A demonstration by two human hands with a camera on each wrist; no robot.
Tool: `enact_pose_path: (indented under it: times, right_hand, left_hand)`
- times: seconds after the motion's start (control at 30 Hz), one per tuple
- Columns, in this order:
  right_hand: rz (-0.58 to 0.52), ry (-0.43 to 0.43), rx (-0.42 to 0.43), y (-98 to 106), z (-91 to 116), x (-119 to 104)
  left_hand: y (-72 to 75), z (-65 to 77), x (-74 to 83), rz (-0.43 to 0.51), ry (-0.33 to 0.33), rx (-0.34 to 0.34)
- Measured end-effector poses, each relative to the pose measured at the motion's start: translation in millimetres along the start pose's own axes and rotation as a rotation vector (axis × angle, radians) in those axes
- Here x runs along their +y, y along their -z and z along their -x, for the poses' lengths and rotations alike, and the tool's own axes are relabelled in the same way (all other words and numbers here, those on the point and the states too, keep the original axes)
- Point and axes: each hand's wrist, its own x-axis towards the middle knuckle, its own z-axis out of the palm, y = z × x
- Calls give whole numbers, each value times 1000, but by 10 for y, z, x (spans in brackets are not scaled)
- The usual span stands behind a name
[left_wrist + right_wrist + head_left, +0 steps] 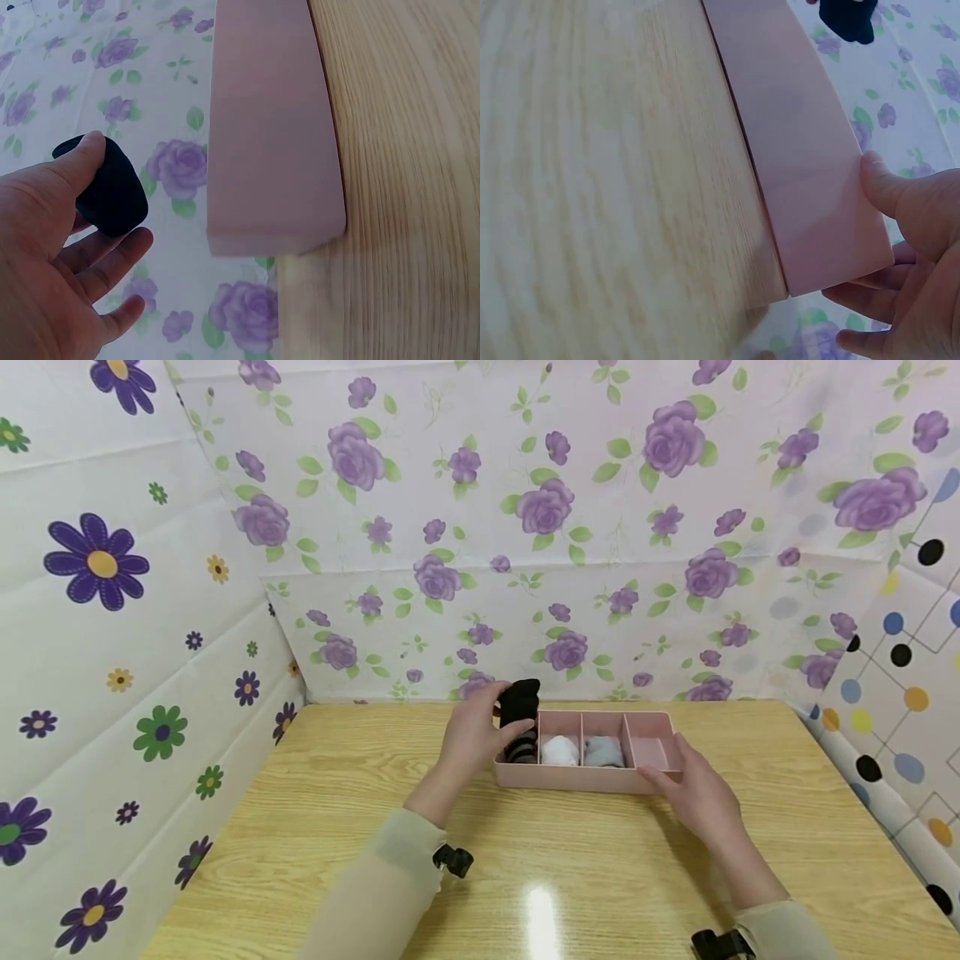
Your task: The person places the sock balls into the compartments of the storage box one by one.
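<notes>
A pink divided storage box [585, 778] rests on the table. My left hand [474, 727] pinches a black rolled sock [519, 700] above the box's leftmost compartment; in the left wrist view the black sock [114, 191] sits between thumb and fingers. Below it, a dark striped rolled sock [521, 747] lies in that compartment. The two middle compartments hold a white sock [560, 751] and a grey sock [603, 752]. With thumb on the front rim and fingers round the end, my right hand [701, 793] grips the box's right end, beside the bare rightmost compartment.
The wood-grain table [585, 860] extends in front of the box and to both sides. Close behind the box hangs a white cloth with purple roses [547, 510]. Patterned cloths also stand along the left and right sides.
</notes>
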Motion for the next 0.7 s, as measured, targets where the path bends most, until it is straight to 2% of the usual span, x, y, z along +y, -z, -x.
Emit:
enact_pose_path:
  times: [0.27,0.6,0.7]
  right_hand:
    - [-29,-12,-17,19,44,15]
    - [-69,-1,-43,43,79,85]
    - [-84,22,-44,48,87,111]
  left_hand:
    - [-174,-66,188,31,-9,-26]
    - [-402,-168,400,-41,-42,-69]
    - [-469,-179,479,-97,-58,-80]
